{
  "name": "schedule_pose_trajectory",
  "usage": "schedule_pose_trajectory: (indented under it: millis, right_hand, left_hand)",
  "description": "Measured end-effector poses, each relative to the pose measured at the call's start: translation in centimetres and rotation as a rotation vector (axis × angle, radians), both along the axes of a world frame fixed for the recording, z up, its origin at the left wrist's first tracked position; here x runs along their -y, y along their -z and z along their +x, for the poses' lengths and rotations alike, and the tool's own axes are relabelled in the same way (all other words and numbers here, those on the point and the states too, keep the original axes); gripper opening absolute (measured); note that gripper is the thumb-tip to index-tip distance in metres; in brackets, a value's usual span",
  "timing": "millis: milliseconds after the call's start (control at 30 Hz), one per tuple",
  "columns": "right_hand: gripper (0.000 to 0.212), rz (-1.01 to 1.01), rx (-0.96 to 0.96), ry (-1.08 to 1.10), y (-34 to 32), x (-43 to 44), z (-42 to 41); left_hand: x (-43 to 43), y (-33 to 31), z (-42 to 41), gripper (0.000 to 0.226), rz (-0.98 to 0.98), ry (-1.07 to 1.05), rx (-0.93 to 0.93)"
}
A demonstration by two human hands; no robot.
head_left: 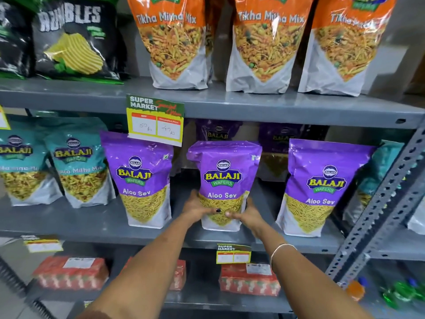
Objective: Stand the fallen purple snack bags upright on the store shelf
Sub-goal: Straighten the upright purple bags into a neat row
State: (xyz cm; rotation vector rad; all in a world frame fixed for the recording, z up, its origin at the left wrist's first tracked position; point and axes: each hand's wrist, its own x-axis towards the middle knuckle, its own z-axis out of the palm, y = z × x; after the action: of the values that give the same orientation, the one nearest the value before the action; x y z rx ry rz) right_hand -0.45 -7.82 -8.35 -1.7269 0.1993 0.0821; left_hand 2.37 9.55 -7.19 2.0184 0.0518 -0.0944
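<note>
Three purple Aloo Sev bags stand upright in a front row on the grey middle shelf. The middle purple bag is gripped low down on both sides: my left hand holds its left edge and my right hand its right edge, thumbs across the front. Its top is slightly folded forward. The left purple bag and the right purple bag stand free of my hands. Two more purple bags stand behind in the shadow, partly hidden.
Teal Balaji bags stand left of the purple ones, another teal bag leans at the far right. A yellow price tag hangs from the upper shelf with orange Tikha Mitha Mix bags. A perforated steel upright slants at right. Red packs lie below.
</note>
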Motion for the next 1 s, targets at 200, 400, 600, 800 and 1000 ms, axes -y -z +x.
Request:
schedule_pose_trajectory:
  millis: [200,400,600,800,1000]
  right_hand:
    - [0.077,-0.033,0.014,0.002,0.1,-0.1,0.1]
    - [0.062,-0.637,-0.212,-0.229,-2.4,-1.0,-0.4]
    - [0.041,-1.032,-0.568,-0.564,-5.4,-7.7,-1.2]
    - [0.027,-0.676,-0.156,-0.413,-4.8,-16.5,0.0]
    - [0.08,-0.33,-0.077,-0.167,-2.7,-21.4,1.0]
  left_hand:
    - [0.0,-0.1,-0.4,0.075,-0.037,0.006,-0.011]
    - [-1.8,0.0,-0.8,0.073,-0.013,0.092,-0.062]
    - [-9.6,-1.2,-1.3,0.016,0.088,0.29,-0.599]
    - [-17.9,-1.1,-1.1,0.048,0.023,-0.265,-0.526]
    - [-20.2,-0.9,-0.4,0.088,-0.176,-0.24,-0.085]
